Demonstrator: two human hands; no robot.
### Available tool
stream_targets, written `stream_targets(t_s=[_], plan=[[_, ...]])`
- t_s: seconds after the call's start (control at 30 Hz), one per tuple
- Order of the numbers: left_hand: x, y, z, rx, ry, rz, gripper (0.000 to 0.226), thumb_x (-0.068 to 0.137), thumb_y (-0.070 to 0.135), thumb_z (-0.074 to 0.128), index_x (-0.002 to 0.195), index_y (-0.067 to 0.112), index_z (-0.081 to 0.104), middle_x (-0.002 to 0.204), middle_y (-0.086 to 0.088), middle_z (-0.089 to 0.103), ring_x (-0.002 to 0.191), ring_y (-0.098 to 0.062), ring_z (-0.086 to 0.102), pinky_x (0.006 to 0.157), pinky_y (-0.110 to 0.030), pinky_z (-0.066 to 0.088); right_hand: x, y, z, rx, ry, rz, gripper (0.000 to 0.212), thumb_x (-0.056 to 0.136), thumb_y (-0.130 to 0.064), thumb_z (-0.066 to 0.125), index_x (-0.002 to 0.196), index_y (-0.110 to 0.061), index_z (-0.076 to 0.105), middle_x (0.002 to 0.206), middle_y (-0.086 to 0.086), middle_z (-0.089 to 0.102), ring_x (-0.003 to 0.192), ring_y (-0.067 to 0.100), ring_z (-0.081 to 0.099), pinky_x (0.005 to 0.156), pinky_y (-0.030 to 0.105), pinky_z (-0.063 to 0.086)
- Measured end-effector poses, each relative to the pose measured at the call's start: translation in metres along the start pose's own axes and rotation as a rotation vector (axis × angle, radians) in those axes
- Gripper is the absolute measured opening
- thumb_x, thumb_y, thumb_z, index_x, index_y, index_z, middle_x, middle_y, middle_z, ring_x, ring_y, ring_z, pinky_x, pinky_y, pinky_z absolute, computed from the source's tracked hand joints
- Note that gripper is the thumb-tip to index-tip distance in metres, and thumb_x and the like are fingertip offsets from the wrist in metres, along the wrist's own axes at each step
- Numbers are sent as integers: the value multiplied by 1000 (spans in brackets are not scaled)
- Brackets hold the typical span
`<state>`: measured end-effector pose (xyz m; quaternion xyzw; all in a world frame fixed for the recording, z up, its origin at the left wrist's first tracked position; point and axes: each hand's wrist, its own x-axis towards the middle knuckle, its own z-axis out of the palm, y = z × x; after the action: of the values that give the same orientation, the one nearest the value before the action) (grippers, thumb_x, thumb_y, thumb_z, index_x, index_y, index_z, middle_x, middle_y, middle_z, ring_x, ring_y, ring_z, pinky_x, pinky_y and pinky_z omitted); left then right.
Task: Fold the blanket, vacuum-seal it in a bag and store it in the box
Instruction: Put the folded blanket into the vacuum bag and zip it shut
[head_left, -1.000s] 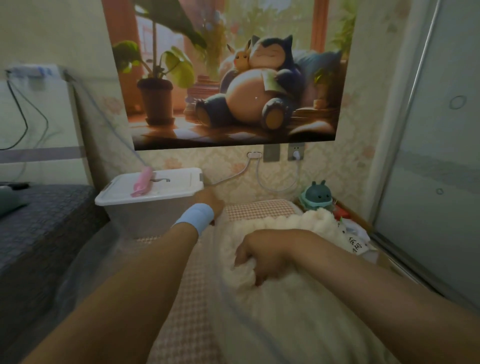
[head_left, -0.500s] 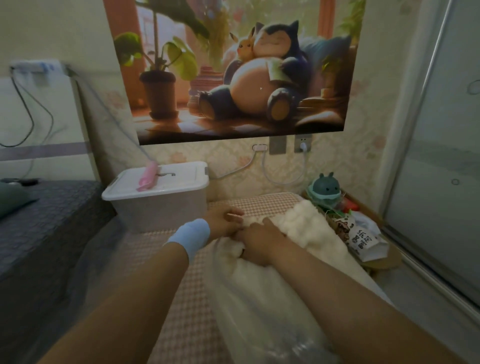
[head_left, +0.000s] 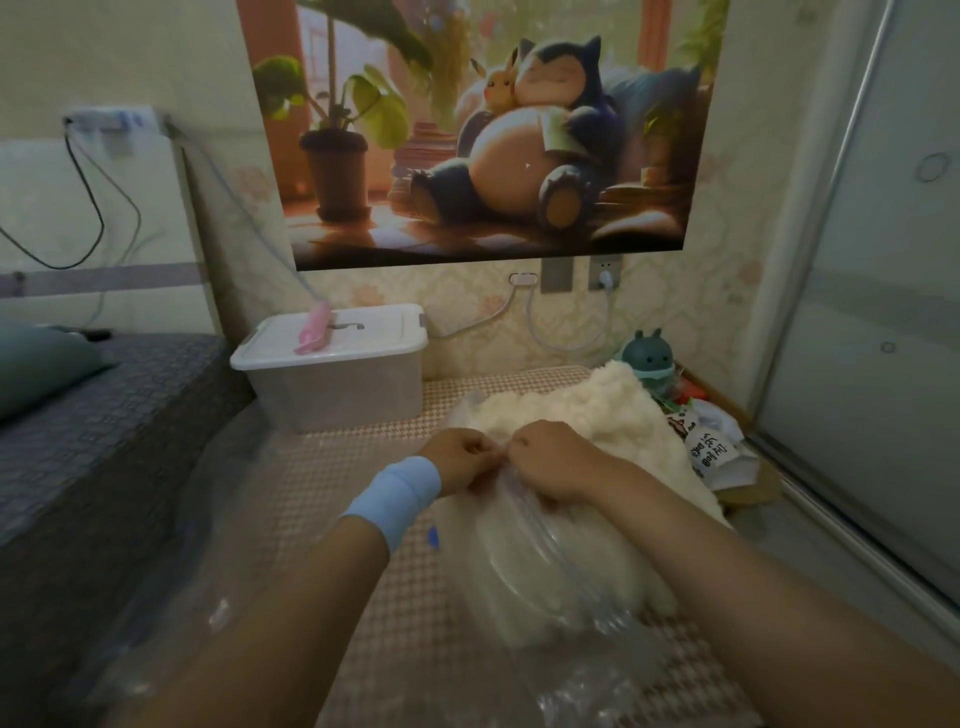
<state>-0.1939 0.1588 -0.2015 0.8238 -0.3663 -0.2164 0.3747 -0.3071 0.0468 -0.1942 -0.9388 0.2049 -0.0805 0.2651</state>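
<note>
A fluffy cream blanket (head_left: 597, 415) lies folded on the checked mat, its near part inside a clear plastic vacuum bag (head_left: 524, 566). My left hand (head_left: 460, 460), with a blue wristband, and my right hand (head_left: 556, 457) meet knuckle to knuckle over the blanket. Both pinch the bag's thin plastic edge between them. A clear storage box (head_left: 337, 384) with a white lid stands behind, against the wall, and a pink object (head_left: 313, 328) lies on its lid.
A grey bed (head_left: 88, 441) with a green pillow runs along the left. More clear plastic (head_left: 171, 571) drapes over its edge. A teal toy figure (head_left: 649, 361) and packets (head_left: 714, 452) sit at the right, beside a sliding door (head_left: 872, 364). Cables hang from wall sockets (head_left: 602, 273).
My left hand came back from beside the box to meet my right hand. Both now pinch the bag's edge over the blanket, nearer to me than before.
</note>
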Motion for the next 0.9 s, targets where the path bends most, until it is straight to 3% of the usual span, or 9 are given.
stream_targets(t_s=[0.17, 0.27, 0.33, 0.43, 0.53, 0.6, 0.7, 0.8, 0.9], plan=[[-24, 3, 19, -249, 75, 63, 22, 89, -3, 54, 89, 16, 65, 98, -8, 67, 92, -25, 66, 92, -39, 53, -32, 17, 0, -136, -21, 108, 54, 75, -43, 75, 124, -27, 56, 106, -6, 61, 90, 16, 62, 78, 32, 53], [-52, -12, 28, 180, 271, 24, 11, 88, 25, 57, 98, 28, 59, 116, 0, 57, 101, -25, 61, 89, -36, 51, -37, 26, 13, 0, 194, 155, 27, 79, -38, 76, 101, -25, 64, 98, -9, 63, 92, 17, 61, 79, 33, 51], [-74, -27, 42, 356, 273, -69, 42, 84, 53, 56, 120, 32, 50, 130, -2, 44, 111, -31, 54, 94, -43, 48, -42, 26, 17, 64, 276, 173, 16, 85, -33, 70, 77, -23, 61, 79, -6, 64, 79, 19, 63, 71, 35, 52], [-89, -41, 66, 167, 108, -94, 88, 77, 70, 56, 149, 37, 16, 155, -5, 14, 138, -35, 30, 109, -46, 34, -59, 22, 18, 33, 282, 135, 22, 88, -34, 65, 70, -24, 60, 71, -6, 61, 70, 16, 60, 57, 30, 44], [-89, -46, 90, 80, 11, -50, 119, 70, 67, 69, 150, 36, -15, 159, -5, -16, 147, -29, -4, 117, -46, 14, -81, 28, 19, -203, 364, 48, 16, 88, -37, 56, 92, -31, 71, 102, -9, 65, 100, 18, 58, 84, 34, 43], [-85, -48, 100, 74, 32, -14, 128, 68, 62, 73, 148, 34, -22, 158, -6, -22, 147, -28, -11, 117, -45, 8, -88, 48, 19, -334, 435, 79, 33, 87, -35, 54, 117, -43, 63, 138, -6, 45, 133, 25, 34, 110, 54, 21], [-70, -52, 98, 127, 25, 33, 128, 69, 59, 74, 148, 32, -22, 158, -6, -22, 147, -27, -9, 117, -44, 8, -90, 88, 10, -61, 266, 278, 75, 80, -63, 64, 144, -61, 25, 164, -5, -8, 151, 32, -9, 116, 66, 6], [-40, -52, 78, 246, -20, 63, 131, 63, 64, 76, 147, 37, -22, 158, -6, -22, 148, -28, -7, 117, -46, 11, -86, 106, 17, 215, 72, 345, 103, 72, -71, 70, 150, -58, 5, 164, 5, -19, 152, 37, -6, 122, 54, 14], [-15, -47, 49, 345, -71, 73, 130, 63, 66, 74, 146, 40, -22, 158, -4, -23, 147, -25, -10, 119, -47, 11, -77, 98, 26, 280, 94, 262, 112, 71, -64, 77, 155, -49, 3, 166, 5, -7, 152, 31, 7, 121, 48, 20]])
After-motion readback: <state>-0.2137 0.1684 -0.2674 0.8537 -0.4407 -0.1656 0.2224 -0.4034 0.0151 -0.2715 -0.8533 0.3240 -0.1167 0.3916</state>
